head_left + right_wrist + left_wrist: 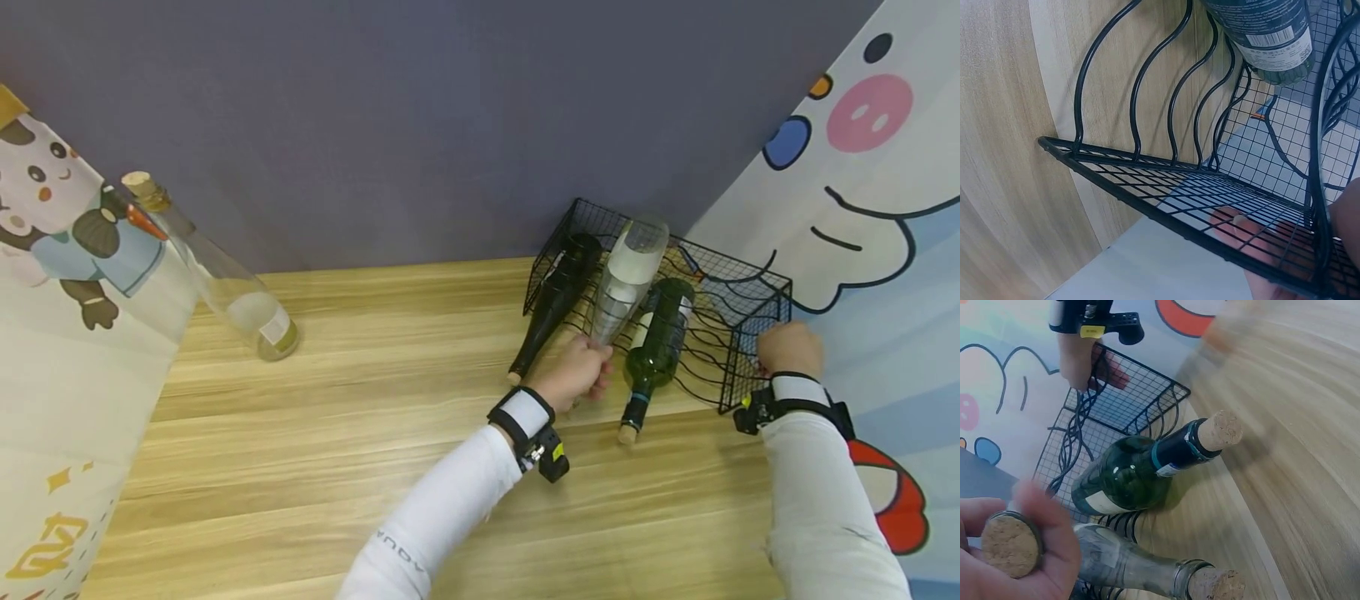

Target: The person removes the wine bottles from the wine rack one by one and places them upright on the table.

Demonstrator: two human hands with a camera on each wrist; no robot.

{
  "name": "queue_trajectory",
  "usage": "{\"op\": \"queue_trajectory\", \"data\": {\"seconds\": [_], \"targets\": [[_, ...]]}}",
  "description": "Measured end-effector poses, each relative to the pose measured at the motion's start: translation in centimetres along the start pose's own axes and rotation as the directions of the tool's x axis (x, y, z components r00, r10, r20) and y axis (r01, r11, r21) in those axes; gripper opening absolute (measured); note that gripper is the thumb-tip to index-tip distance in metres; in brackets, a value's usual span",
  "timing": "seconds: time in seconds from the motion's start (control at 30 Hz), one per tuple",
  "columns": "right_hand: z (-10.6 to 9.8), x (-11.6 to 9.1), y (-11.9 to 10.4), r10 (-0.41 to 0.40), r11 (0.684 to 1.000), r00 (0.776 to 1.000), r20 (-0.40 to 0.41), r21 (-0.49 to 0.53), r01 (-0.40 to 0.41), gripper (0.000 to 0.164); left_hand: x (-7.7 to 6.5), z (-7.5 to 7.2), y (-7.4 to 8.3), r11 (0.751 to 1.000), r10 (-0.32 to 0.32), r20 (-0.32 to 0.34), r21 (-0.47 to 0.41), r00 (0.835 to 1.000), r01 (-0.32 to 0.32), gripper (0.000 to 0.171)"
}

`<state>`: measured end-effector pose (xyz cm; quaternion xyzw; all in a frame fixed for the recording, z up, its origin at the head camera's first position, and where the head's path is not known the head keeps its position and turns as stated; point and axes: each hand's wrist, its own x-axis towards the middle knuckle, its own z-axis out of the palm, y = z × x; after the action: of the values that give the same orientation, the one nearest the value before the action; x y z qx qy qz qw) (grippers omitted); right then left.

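at the rack (738,287), left hand (572,373) grips a clear bottle (633,267), neck (604,323) half-hidden, right hand (791,348) the mesh side (742,367).

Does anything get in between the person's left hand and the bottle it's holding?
Nothing visible does: the left hand grips the clear bottle directly at its neck. The green bottle lies off to the right, in the wire rack.

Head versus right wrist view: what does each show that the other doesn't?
Head only: the clear bottle apart at left, the left hand, and the cork in the green bottle. Right wrist only: the barcode on that bottle, and the fingers of the right hand seen through the rack. Both: the rack, green bottle, right hand and wooden surface.
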<state>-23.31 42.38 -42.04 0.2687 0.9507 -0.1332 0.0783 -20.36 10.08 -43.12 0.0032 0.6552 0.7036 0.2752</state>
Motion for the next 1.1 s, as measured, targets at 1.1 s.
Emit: {"op": "queue_trajectory", "data": {"seconds": [1.1], "targets": [[0.0, 0.0, 0.0, 0.014, 0.999, 1.000, 0.025, 0.028, -0.015, 0.046, 0.2, -0.1, 0.8, 0.923, 0.062, -0.128, 0.385, 0.990, -0.008, 0.060]]}}
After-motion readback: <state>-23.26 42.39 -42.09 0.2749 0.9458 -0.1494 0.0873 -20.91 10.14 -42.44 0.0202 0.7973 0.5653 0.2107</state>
